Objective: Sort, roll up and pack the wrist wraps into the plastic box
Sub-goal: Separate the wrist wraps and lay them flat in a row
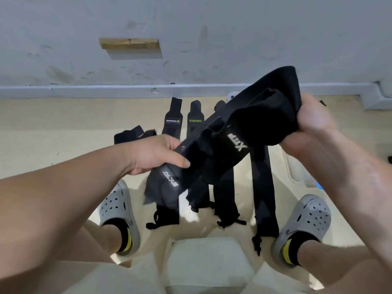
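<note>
Beige floor (63, 124) meets a scuffed grey wall (212, 39), wrist wraps (171, 122) laid flat.

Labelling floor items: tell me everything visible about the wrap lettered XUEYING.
The XUEYING wrap is a black fabric strip with yellow-green lettering. It lies flat, unrolled, on the beige floor, rounded far end toward the wall, apart from a patch-labelled wrap beside it. The held wraps hide its near part. Only the floor visibly touches it.

left hand (158, 154) gripping lower end of black wrist wraps (244, 128), right hand (318, 126) gripping bunched upper end, more wraps (172, 119) flat on floor (63, 128), grey clogs (118, 206)
</note>
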